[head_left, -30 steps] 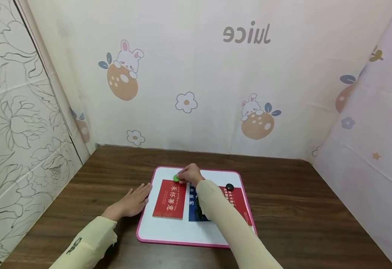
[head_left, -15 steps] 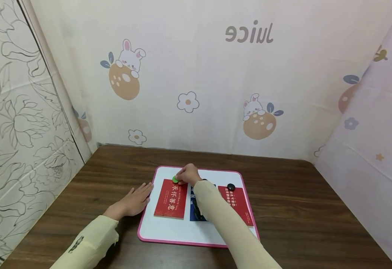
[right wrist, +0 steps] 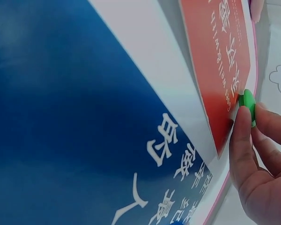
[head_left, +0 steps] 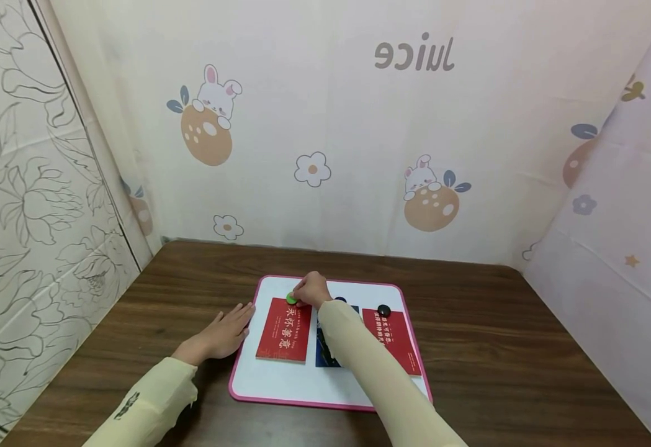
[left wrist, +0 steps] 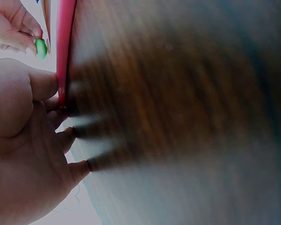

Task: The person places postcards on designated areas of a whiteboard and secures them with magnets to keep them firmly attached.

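A whiteboard [head_left: 280, 388] with a pink frame lies on the wooden table. My right hand [head_left: 312, 290] pinches a green round magnet [right wrist: 248, 107] between thumb and fingers at the top edge of the left red card [head_left: 283, 332]. My left hand [head_left: 221, 335] lies with fingers extended at the board's left edge; its thumb touches the pink frame [left wrist: 63, 51] in the left wrist view. A blue card [right wrist: 75, 117] lies in the middle, partly hidden by my right sleeve, with a dark blue magnet [head_left: 340, 300] at its top. A black magnet [head_left: 383, 310] sits on the right red card [head_left: 398, 344].
Brown wooden tabletop [head_left: 487, 347] surrounds the board on all sides. A pale curtain [head_left: 353, 124] printed with rabbits and flowers hangs behind the table. A panel with line-drawn flowers [head_left: 40, 205] stands on the left.
My right hand and the green magnet have shifted slightly left and toward the left red card's top edge. The view has shifted a little. My left hand stays at the board's edge.
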The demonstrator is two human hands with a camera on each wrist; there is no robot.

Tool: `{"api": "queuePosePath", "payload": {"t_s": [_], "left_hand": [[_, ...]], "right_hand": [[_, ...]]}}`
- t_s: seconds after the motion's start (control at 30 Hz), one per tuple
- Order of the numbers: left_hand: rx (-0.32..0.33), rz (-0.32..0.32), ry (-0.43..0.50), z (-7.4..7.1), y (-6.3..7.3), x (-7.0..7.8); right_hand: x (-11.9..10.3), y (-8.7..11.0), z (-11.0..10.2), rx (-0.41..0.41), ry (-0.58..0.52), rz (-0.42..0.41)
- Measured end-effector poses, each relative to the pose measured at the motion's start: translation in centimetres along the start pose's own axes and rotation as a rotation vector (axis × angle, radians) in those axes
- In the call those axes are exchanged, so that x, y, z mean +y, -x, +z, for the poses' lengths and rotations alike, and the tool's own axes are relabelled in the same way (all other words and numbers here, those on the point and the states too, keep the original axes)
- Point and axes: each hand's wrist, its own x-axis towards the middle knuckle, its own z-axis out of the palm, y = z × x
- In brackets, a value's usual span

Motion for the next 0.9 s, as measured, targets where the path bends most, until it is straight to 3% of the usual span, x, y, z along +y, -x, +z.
{"api": "queuePosePath", "payload": {"t_s": [0.9], "left_hand": [[-0.015,-0.011,-0.008,-0.18,0.00,0.18]], "right_hand": [[-0.67,0.21,0.26,0.045,0.155,0.006]]}}
